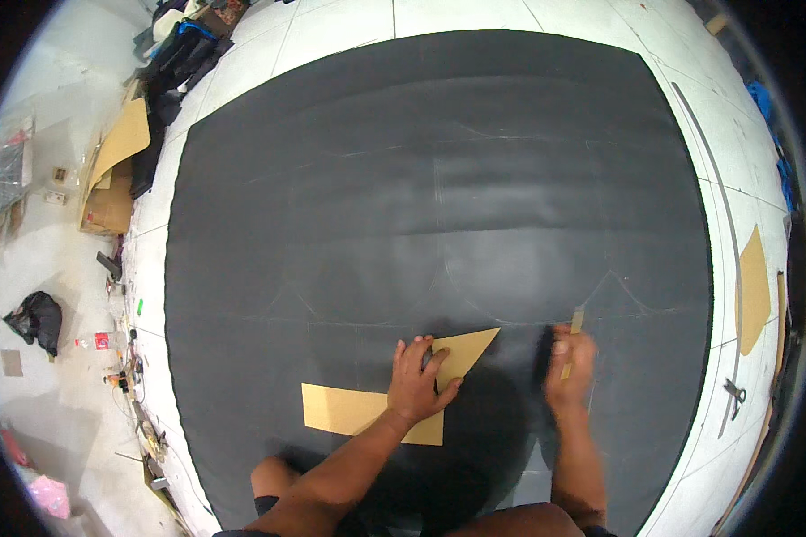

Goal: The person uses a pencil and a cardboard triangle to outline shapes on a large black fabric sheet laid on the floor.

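A large black sheet (439, 179) with faint chalk lines covers a white table. On its near part lies a tan cardboard template (349, 410) with a pointed end toward the right. My left hand (418, 380) presses flat on the template, fingers spread. To its right, my right hand (570, 362) is closed around a thin tan stick or chalk piece (576, 320) whose tip touches the black sheet near a chalk line. The right hand is blurred.
More tan cardboard pieces (754, 288) and a long ruler (724, 215) lie on the white table edge at the right, with scissors (734, 391) below them. Cardboard boxes (115, 179), dark bags and clutter sit on the floor at the left.
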Tool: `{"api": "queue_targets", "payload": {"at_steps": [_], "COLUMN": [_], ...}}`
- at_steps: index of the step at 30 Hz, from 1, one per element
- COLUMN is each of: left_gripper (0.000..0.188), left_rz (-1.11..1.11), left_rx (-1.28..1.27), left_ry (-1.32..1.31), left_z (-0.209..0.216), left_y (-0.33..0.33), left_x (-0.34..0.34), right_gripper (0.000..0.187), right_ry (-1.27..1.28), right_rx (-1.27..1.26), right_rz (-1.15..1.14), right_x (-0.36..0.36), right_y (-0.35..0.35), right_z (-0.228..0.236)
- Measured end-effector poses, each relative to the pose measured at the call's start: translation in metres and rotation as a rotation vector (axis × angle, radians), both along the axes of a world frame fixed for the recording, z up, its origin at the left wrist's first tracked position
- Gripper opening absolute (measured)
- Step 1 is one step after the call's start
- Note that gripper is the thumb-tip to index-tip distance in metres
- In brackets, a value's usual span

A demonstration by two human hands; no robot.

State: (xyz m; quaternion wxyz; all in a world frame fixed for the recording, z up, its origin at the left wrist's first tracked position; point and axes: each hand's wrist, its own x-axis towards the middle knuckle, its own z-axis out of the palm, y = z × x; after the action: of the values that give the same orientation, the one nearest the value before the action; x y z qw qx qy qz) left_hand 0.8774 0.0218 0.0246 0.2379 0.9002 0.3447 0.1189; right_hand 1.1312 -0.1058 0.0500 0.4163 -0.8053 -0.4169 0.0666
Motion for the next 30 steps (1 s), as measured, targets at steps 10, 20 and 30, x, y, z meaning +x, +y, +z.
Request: {"api": "queue_targets", "payload": {"at_steps": [10, 20, 30], "left_gripper": [0.065, 0.057, 0.057], "left_rz": [0.024, 0.023, 0.02], "left_rx": [-0.02, 0.053, 0.07], "left_ry": [-0.017, 0.057, 0.043], "left_z": [-0.002, -0.001, -0.003], "left_y": [0.0, -0.003, -0.004], "left_x": [-0.006, 0.001, 0.001], "right_gripper": [0.042, 0.041, 0.02], "right_ry": [-0.132, -0.239, -0.326], "right_rx": [-0.278, -0.258, -0.195], "right_rz": [0.418, 0.011, 0.491], "right_x": [-0.055, 0.005, -0.005], "right_y": [0.037, 0.069, 0.113], "right_z": [-0.008, -0.011, -0.017]}}
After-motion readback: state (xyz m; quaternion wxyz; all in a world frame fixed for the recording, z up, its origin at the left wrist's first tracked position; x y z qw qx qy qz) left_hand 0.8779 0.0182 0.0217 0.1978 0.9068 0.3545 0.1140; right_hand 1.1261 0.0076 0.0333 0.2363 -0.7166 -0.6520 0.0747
